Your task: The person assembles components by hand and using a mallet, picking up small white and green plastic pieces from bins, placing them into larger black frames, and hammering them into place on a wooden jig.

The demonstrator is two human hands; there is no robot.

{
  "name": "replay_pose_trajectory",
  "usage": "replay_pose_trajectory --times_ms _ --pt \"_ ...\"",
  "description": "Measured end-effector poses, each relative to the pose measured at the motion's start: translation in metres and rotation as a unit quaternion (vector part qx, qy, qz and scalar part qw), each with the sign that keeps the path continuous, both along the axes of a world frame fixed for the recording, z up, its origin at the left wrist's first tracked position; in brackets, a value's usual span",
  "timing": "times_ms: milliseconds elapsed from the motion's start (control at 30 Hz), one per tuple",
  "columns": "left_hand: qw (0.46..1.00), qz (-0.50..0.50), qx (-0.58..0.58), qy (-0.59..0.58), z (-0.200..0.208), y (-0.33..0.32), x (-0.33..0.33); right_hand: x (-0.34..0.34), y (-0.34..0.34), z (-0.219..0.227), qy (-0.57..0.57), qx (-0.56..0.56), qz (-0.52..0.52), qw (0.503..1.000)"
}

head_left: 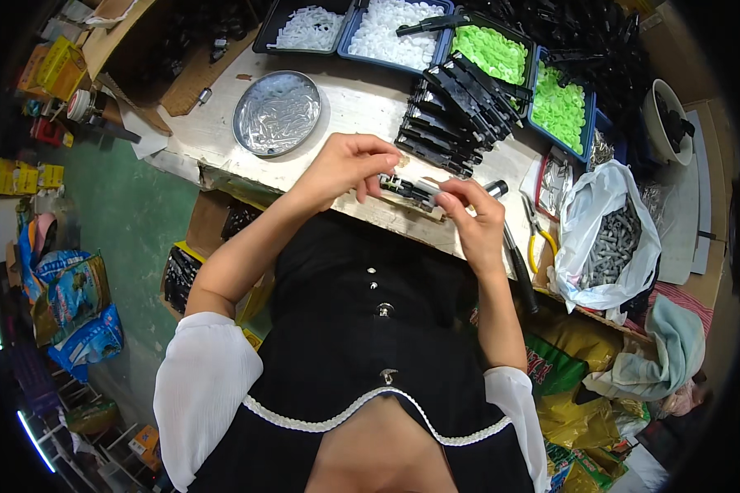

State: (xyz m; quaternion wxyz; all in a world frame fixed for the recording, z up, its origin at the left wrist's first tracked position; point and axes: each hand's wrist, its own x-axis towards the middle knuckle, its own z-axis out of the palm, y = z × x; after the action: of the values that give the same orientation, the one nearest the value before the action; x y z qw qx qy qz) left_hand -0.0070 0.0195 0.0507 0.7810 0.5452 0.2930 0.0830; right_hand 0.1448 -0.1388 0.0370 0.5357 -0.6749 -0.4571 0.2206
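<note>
A slim black plastic part [407, 194] with white and green bits lies at the table's front edge, between my hands. My left hand [355, 168] is closed in a pinch above its left end; whatever is between the fingertips is too small to make out. At the other end, the thumb and fingers of my right hand [474, 212] close on the part, beside a whitish piece. Just behind sits a stack of similar black parts [440, 123]. A round metal tin [277, 112] of small shiny metal pieces stands beyond my left hand.
Bins of white pieces [395, 33] and green pieces [492, 53] line the back. To the right are a hammer [514, 255], yellow-handled pliers [541, 238] and a white plastic bag [567, 271] of grey parts. An open carton [214, 222] stands below the table's left edge.
</note>
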Motion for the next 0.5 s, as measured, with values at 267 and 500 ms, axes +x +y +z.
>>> replay_pose_trajectory --times_ms 267,500 --pt "0.822 0.027 0.569 -0.021 -0.036 -0.016 -0.005 0.004 -0.015 -0.014 0.191 -0.12 -0.057 0.972" --pt "0.811 0.035 0.583 0.024 -0.049 -0.023 0.004 0.0 -0.01 -0.021 0.141 -0.121 -0.063 0.981"
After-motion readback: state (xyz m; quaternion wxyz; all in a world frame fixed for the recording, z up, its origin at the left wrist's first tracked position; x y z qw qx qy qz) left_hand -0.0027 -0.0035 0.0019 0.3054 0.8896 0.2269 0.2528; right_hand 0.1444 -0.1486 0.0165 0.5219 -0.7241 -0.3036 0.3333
